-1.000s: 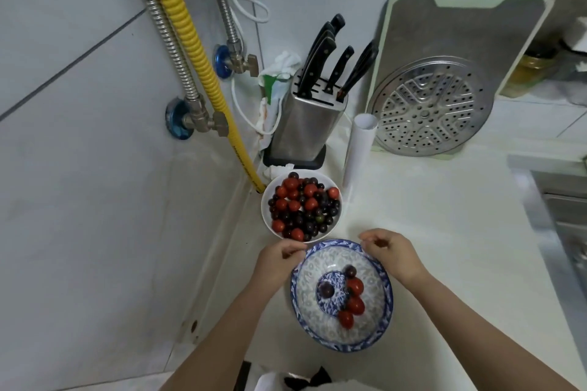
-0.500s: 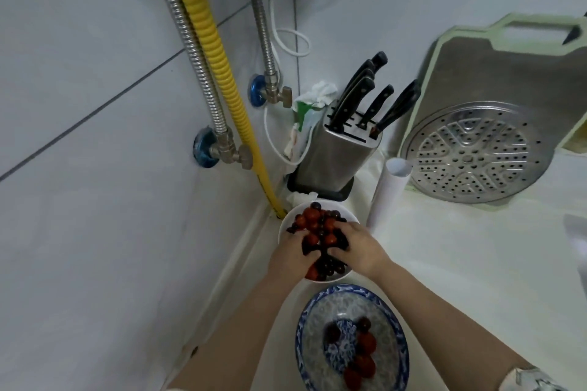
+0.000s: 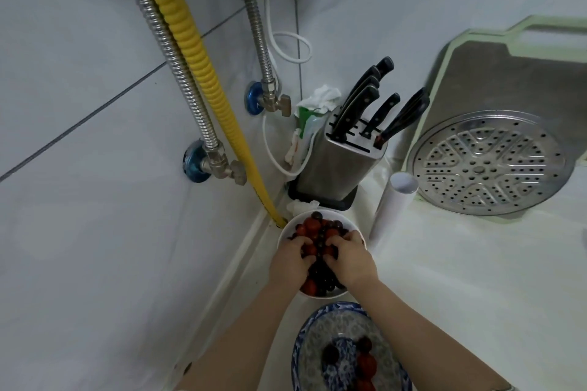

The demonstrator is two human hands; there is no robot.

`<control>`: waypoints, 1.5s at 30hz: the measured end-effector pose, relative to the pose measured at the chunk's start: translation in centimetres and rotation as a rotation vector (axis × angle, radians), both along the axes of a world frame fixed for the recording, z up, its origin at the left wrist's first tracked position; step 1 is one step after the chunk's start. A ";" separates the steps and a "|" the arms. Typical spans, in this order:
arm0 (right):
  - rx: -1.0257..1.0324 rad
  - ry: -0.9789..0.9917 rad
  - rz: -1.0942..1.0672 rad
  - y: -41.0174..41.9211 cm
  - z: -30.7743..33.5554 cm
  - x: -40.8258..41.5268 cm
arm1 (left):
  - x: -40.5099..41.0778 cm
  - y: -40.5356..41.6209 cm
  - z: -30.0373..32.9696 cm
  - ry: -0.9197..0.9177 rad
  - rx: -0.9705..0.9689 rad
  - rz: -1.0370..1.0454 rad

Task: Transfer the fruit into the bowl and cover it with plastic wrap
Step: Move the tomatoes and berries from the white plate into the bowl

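A white bowl (image 3: 287, 229) in the counter corner holds a heap of red and dark cherry tomatoes (image 3: 319, 227). Both my hands are down in that heap. My left hand (image 3: 290, 263) and my right hand (image 3: 349, 260) have their fingers curled into the fruit from either side, gathering several pieces. Nearer to me stands a blue patterned bowl (image 3: 305, 336) with a few red and dark fruits (image 3: 365, 362) in it. A white roll of plastic wrap (image 3: 392, 205) stands upright just right of the white bowl.
A steel knife block (image 3: 336, 165) with black-handled knives stands behind the white bowl. A round perforated steamer plate (image 3: 486, 162) leans on a green-rimmed cutting board (image 3: 514, 73) at the right. Yellow and metal hoses (image 3: 190, 51) run down the tiled left wall.
Both hands left the blue bowl's rim, went forward into the white bowl and dug into the fruit. The camera has tilted up and moved closer to the corner.
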State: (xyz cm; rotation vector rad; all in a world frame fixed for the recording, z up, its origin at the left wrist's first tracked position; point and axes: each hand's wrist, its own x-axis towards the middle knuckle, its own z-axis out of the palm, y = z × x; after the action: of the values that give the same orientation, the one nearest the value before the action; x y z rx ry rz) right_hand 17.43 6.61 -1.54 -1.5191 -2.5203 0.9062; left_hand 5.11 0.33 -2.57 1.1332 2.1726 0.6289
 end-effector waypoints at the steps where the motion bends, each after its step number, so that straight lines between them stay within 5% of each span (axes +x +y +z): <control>1: 0.002 0.019 -0.002 0.0 0.0 0.1 | 0.0 -0.2 0.1 -0.044 0.019 0.014; 12: -0.099 0.405 -0.130 -3.7 3.0 4.0 | 0.8 -4.7 2.9 -0.516 0.163 0.088; 16: -0.185 0.485 -0.138 -8.0 4.0 7.0 | 2.1 -7.8 4.3 -0.561 0.140 0.001; 30: -0.079 0.360 -0.093 -14.3 0.6 10.9 | 5.6 -13.7 2.2 -0.652 0.042 -0.076; 45: -0.061 0.256 -0.004 -6.2 3.1 5.8 | 1.6 -8.2 3.5 -0.269 0.064 0.001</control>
State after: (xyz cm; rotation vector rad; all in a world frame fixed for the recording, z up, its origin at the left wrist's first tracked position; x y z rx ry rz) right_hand 23.27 0.40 1.52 -1.3251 -2.3281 1.1080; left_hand 6.73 -7.91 0.93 1.0166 1.9362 0.8075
